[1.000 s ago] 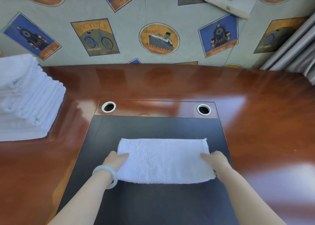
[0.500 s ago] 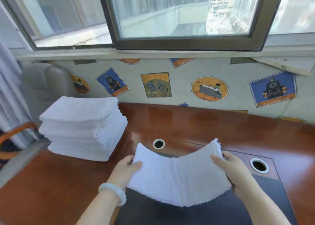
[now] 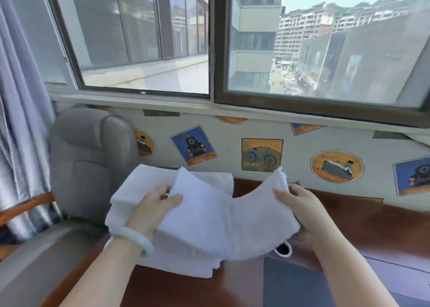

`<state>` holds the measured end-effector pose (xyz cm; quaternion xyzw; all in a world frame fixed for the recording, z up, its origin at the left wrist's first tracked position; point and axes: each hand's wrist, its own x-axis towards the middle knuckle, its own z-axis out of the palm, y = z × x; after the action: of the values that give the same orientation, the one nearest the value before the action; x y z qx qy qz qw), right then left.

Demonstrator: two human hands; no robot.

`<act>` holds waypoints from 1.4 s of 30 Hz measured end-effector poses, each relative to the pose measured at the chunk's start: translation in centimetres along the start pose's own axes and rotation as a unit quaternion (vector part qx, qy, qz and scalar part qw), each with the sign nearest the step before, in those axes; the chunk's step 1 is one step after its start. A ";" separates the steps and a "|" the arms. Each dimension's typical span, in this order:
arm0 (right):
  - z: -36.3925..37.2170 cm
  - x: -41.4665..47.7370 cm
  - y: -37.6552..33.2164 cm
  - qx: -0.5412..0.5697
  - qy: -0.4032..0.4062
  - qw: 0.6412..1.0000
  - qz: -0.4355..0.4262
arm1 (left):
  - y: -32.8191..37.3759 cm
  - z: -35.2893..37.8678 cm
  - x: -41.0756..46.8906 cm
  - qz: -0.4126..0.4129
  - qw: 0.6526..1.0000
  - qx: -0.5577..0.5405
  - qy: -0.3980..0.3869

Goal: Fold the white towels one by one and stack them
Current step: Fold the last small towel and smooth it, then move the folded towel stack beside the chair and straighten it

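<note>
The left hand [image 3: 153, 211] and right hand [image 3: 300, 206] each pinch an end of the towel [image 3: 223, 223], slung seemingly over the stack [image 3: 139, 185] at the left edge of the table [image 3: 349, 216], to land flat.

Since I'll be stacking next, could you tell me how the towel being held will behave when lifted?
Probably floppy: the towel sags between the left hand and right hand. Likely light, as pinches at its ends carry it. Its fuzzy cloth seems unlikely to slip.

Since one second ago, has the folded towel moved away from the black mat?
Yes: the folded towel was lifted off the black mat, leftward toward the towel stack.
</note>
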<state>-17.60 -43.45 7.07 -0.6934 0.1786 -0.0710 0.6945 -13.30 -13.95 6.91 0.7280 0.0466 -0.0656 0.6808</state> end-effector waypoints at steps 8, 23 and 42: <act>10.5 4.2 -6.6 0.047 0.026 0.998 -0.012 | 6.8 -13.7 10.1 0.023 0.999 0.004 -0.022; 13.9 10.8 5.5 -0.178 0.144 0.967 0.108 | -4.3 -19.1 20.3 -0.140 0.984 0.091 -0.064; 15.5 11.2 6.0 -0.272 0.159 0.945 0.090 | -3.5 -21.2 19.3 -0.138 0.976 0.156 -0.066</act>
<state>-2.78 -32.57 -0.88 -0.8170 0.3605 -0.0662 0.4452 5.84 7.02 1.78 0.8062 0.0910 -0.2133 0.5444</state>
